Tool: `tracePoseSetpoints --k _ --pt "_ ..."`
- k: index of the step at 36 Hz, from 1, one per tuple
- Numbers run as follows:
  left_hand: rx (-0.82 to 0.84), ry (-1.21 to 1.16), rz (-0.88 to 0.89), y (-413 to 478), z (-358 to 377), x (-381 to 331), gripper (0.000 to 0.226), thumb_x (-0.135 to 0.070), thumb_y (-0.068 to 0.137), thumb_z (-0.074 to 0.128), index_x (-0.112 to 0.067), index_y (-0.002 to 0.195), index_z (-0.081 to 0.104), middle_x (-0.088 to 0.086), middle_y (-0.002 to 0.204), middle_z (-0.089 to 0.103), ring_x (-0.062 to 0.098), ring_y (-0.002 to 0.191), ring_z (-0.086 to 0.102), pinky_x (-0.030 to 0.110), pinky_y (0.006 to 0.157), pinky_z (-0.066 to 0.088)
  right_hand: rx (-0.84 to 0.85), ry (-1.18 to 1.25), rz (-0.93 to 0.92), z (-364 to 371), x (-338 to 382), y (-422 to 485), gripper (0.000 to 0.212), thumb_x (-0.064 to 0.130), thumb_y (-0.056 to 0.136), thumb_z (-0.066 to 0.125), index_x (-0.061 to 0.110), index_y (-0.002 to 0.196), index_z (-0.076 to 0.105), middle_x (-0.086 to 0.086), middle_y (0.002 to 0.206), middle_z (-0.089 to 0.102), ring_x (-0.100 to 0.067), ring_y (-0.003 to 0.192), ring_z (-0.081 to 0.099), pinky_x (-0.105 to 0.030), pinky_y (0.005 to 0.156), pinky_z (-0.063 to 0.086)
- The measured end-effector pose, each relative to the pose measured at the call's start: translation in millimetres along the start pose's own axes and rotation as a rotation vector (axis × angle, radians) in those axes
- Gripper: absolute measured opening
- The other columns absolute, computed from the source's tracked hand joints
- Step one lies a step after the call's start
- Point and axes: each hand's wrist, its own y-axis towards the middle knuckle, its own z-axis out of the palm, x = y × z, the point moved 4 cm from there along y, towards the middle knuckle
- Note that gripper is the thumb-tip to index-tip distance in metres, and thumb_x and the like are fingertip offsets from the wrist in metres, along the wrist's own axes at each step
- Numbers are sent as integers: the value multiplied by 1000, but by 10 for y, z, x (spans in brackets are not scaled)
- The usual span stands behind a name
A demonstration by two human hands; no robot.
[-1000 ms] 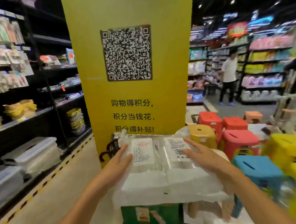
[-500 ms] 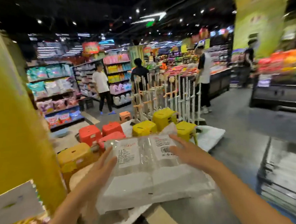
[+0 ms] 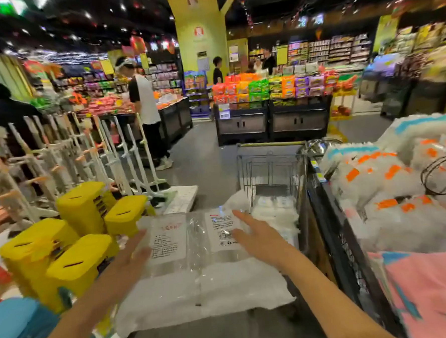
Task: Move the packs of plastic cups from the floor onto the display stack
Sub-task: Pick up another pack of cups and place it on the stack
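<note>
**Slippery pack, tight gap**

Grey wire shopping cart [image 3: 270, 144] is just beyond on the right, and stacked yellow plastic stools [image 3: 76, 258] crowd the near left. The clear film-wrapped pack of plastic cups [image 3: 196, 269] is up off the floor between them. Left hand [image 3: 133, 255] and right hand [image 3: 257, 237] only press flat, fingers straight, nothing hooked. I reckon the film could slip or clip a stool.

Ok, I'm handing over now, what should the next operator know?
Left hand: fingers straight, pressing the pack of cups from its left side.
Right hand: fingers straight, pressing its right side.
Pack is carried between both palms; wire cart ahead, yellow stools to the left.
Done: pack off the floor.
Left: set it on the display stack, which I can't pick out here.
</note>
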Motion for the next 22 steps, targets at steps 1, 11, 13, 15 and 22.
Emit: tracePoseSetpoints --k 1,11,13,15,22 --pt "29 -15 19 159 105 -29 44 -82 65 56 -84 106 42 -22 153 30 19 144 33 43 117 29 -22 -10 25 -89 -94 74 58 52 95 51 53 148 28 11 159 30 -14 132 46 -31 103 41" --pt "250 31 142 1738 970 -543 46 -66 91 42 -69 135 29 -21 150 33 14 141 34 37 116 28 -215 -102 125 -912 -569 922 57 44 99 49 47 151 27 9 138 57 -2 90 65 -11 76 50" --pt "291 5 173 2079 1104 -626 49 -61 95 43 -62 142 27 -23 151 31 7 136 35 30 110 30 -246 -119 144 -1075 -592 1115 56 42 99 49 45 151 27 11 137 55 -2 88 63 -8 74 47" --pt "332 -24 212 2417 1265 -730 48 -57 97 45 -63 141 27 -26 153 27 1 135 32 22 107 29 -279 -145 177 -1230 -658 1305 57 45 98 49 48 150 26 2 137 57 -15 105 65 -24 90 50" --pt "435 -99 219 3256 1784 -1118 49 -46 101 46 -55 145 27 -46 113 38 -2 123 45 14 96 34 -361 -177 221 -1757 -938 1908 56 43 98 51 46 150 31 15 119 59 0 80 66 -17 69 52"
